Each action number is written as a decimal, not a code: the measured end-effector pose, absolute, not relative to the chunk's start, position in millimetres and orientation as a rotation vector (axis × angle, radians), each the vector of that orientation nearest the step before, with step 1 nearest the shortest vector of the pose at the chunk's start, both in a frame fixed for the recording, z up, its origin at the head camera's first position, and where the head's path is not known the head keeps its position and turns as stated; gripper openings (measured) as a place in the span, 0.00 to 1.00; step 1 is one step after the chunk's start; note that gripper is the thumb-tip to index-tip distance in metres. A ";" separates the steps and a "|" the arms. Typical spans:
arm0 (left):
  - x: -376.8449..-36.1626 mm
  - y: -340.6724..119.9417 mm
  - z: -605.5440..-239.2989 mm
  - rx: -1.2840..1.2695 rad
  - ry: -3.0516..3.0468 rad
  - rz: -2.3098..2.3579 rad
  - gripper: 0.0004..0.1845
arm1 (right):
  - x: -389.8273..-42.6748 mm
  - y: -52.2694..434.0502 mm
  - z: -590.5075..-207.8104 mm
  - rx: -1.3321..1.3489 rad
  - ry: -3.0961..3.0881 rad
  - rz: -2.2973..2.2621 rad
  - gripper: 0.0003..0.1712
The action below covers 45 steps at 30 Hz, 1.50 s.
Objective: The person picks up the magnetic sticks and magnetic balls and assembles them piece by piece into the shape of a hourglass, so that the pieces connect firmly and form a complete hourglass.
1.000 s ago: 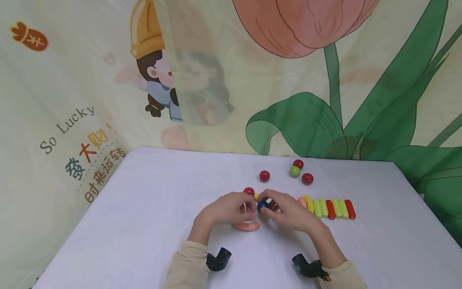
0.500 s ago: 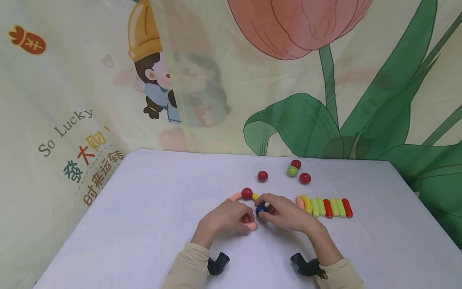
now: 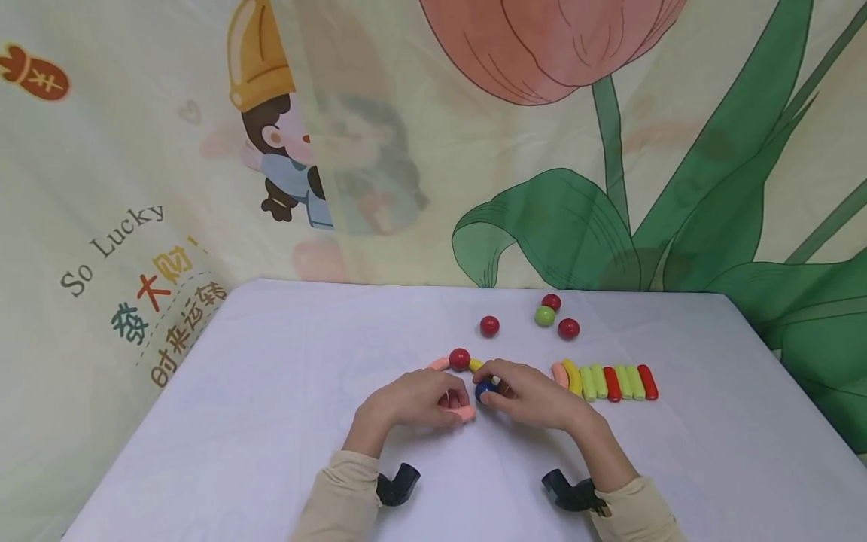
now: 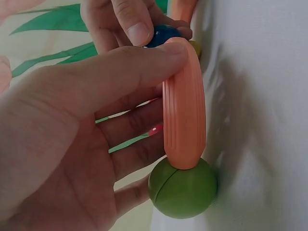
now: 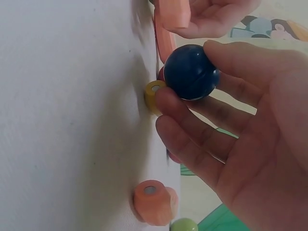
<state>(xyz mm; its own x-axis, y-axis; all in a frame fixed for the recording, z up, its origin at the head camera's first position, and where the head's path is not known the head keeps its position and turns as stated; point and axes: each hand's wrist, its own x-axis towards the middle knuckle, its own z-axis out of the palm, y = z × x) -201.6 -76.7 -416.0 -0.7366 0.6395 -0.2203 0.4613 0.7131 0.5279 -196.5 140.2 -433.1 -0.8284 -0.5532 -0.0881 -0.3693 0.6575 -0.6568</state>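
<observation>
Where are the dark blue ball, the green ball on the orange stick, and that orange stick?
dark blue ball [image 5: 191, 71], right wrist view, its rounded front.
green ball [image 4: 183, 188], left wrist view, its middle.
orange stick [image 4: 185, 110], left wrist view, mid-length.

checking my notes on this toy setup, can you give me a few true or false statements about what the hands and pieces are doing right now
1. The right hand holds a dark blue ball. True.
2. The left hand holds a green stick. False: it holds a curved peach stick with a green ball on its end.
3. A row of sticks lies on the table to the right of the hands. True.
4. All the loose balls at the back of the table are green. False: three are red, only one is green.
5. Both hands lie flat and hold nothing. False: each grips a toy piece.
</observation>
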 end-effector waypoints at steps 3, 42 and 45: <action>-201.7 -77.5 -415.0 0.855 2.524 0.647 0.03 | -196.6 139.4 -434.3 -0.745 2.581 -0.943 0.17; -204.1 -82.6 -414.6 0.811 2.492 0.689 0.06 | -196.4 135.7 -445.5 -0.715 2.727 -0.727 0.16; -204.2 -83.0 -414.7 0.813 2.482 0.705 0.06 | -196.2 135.1 -446.2 -0.694 2.720 -0.747 0.16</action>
<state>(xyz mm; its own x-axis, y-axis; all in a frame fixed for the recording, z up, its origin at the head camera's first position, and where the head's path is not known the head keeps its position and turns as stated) -204.2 -83.0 -414.7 -0.7343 0.6356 -0.2383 0.4153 0.6983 0.5830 -196.2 135.1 -446.2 -0.8596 -0.5013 -0.0983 -0.3808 0.7570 -0.5310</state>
